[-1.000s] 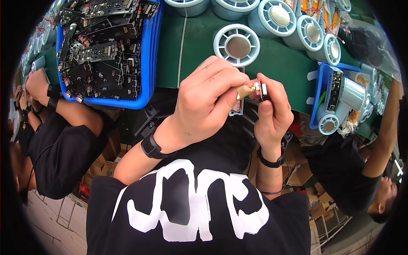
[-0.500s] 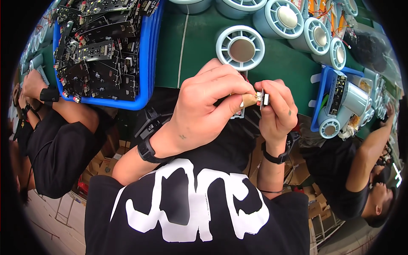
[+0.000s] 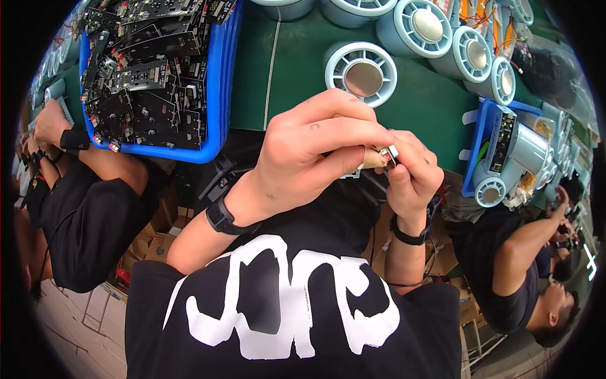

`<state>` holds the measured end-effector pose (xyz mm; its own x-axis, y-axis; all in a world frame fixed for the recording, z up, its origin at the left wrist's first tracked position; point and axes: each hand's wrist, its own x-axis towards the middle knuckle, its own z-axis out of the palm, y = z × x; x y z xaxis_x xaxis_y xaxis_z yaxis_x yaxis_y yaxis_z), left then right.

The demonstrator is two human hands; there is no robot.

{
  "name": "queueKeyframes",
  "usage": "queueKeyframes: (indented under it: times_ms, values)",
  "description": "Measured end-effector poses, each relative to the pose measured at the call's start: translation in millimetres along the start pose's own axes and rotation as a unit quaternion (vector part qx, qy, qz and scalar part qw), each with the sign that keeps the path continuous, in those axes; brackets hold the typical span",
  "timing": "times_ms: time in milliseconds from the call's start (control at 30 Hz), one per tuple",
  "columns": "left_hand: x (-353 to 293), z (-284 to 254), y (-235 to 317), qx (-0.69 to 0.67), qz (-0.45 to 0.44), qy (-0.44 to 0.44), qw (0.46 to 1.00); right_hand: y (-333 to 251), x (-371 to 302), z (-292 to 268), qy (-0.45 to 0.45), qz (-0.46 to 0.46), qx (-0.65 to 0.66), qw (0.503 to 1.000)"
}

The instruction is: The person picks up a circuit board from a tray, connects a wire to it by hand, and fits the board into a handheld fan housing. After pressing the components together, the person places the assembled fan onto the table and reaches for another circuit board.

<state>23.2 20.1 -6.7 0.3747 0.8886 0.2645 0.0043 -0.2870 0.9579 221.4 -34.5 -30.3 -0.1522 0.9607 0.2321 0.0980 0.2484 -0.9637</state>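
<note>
Both my hands meet over the near edge of the green table. My right hand (image 3: 413, 180) pinches a small dark circuit board (image 3: 396, 163), mostly hidden by the fingers, with a white part (image 3: 392, 151) showing on its edge. Closed thumb to forefinger, my left hand (image 3: 315, 142) grips a small white-and-red connector (image 3: 384, 156) against the board. A tan covering wraps the left thumb tip. Just beyond the fingers stands a light blue round housing (image 3: 335, 75) with a spoked rim and a metal disc. Beneath my hands, a pale blue part (image 3: 351, 174) is mostly hidden.
At the left a blue tray (image 3: 218, 120) holds a heap of black circuit boards (image 3: 158, 95). Several more blue housings (image 3: 413, 28) line the back. A blue bin (image 3: 468, 180) with blue devices stands at the right. Other people sit on both sides.
The board has tilted and turned in my fingers, and my hands have closed in around it. The housing beyond has shifted slightly right and nearer. The person at the right has moved an arm.
</note>
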Motion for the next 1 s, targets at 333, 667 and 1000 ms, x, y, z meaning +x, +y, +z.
queueKeyframes:
  times_ms: [333, 667, 1000]
  values:
    - [-0.6, -0.7, -6.6, 0.026, 0.039, -0.027, 0.999, -2.9, 2.7, -6.8, -0.054, 0.017, 0.043, 0.997]
    - [-23.5, -2.6, -3.7, 0.136, 0.02, 0.064, 0.988, -23.3, 6.9, 14.7, 0.069, 0.122, 0.1, 0.985]
    - [-18.8, 7.0, -15.6, 0.18, 0.114, 0.03, 0.976, -30.1, -3.2, 22.9, 0.104, 0.152, 0.081, 0.979]
